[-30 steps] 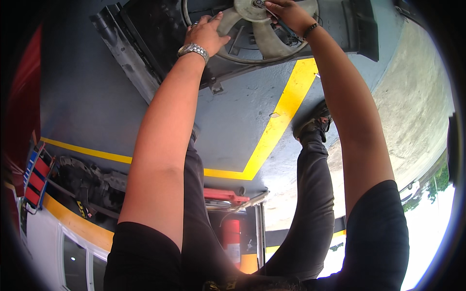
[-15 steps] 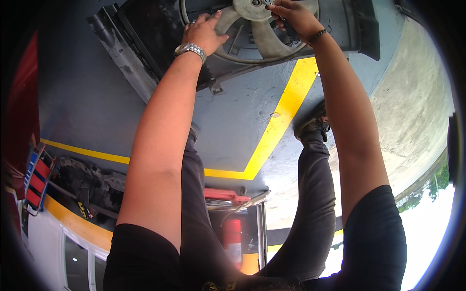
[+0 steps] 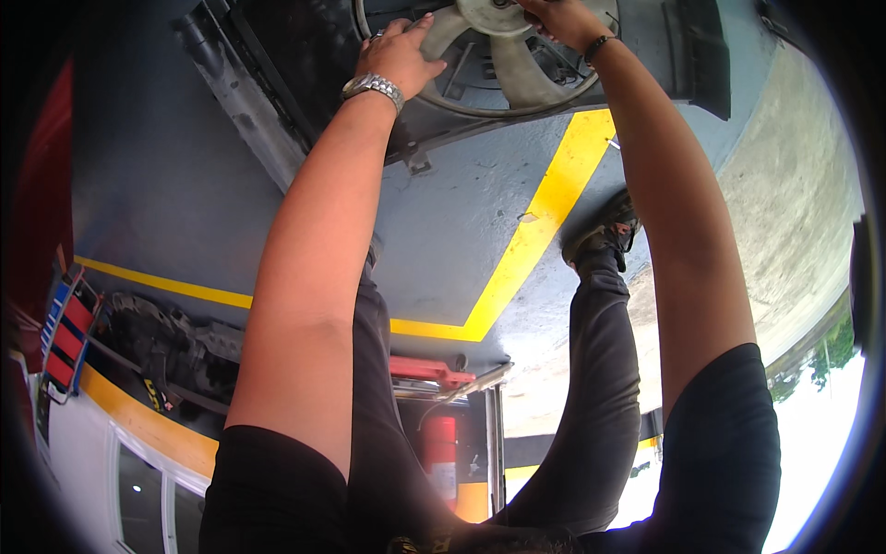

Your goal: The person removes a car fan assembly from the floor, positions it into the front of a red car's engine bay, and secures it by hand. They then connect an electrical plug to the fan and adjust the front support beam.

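A radiator cooling fan (image 3: 519,74) with pale, dirty blades sits in a black shroud (image 3: 706,55) at the top of the view. Against the left part of the fan's ring rests my left hand (image 3: 399,55), fingers spread over the rim and a blade, with a metal watch at the wrist. My right hand (image 3: 563,20) is closed beside the round hub (image 3: 494,17), its fingers bent together. What it holds is mostly hidden by the hand and cut off by the upper edge.
A long grey metal rail (image 3: 235,97) lies left of the shroud. Yellow lines (image 3: 544,217) cross the grey floor between my feet. Dark vehicle parts (image 3: 175,346) and a red-and-blue rack (image 3: 69,337) stand at left. Behind my legs are a red jack-like tool (image 3: 429,371) and a red cylinder (image 3: 441,448).
The fan and both hands appear slightly farther right and higher in the picture. A small silvery tool end seen at the hub before is now hidden by my right hand and the edge.
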`<action>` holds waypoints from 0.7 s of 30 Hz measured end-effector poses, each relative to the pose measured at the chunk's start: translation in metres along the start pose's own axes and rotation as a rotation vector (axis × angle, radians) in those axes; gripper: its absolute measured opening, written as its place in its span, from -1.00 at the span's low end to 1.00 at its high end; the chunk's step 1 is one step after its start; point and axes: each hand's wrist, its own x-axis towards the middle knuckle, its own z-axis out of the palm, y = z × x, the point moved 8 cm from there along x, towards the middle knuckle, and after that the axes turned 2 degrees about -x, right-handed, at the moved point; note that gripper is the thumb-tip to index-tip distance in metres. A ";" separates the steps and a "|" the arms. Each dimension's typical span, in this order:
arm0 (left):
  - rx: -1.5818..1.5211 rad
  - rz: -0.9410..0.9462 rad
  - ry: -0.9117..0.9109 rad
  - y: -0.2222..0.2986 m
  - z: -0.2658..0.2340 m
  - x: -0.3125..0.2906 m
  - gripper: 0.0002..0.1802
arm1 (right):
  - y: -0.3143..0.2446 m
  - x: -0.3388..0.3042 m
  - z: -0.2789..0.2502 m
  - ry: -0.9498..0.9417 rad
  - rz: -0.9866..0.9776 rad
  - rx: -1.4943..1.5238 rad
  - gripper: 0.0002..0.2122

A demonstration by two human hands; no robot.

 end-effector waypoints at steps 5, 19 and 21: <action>0.003 -0.001 -0.008 -0.001 0.001 0.000 -0.10 | -0.022 0.002 0.009 -0.049 -0.194 -0.365 -0.69; 0.026 0.096 -0.106 0.012 -0.045 0.009 -0.10 | -0.086 -0.015 0.025 -0.097 -0.416 -1.498 -0.63; 0.022 0.107 -0.087 0.015 -0.048 0.009 -0.12 | -0.075 -0.017 0.014 -0.016 -0.285 -1.395 -0.59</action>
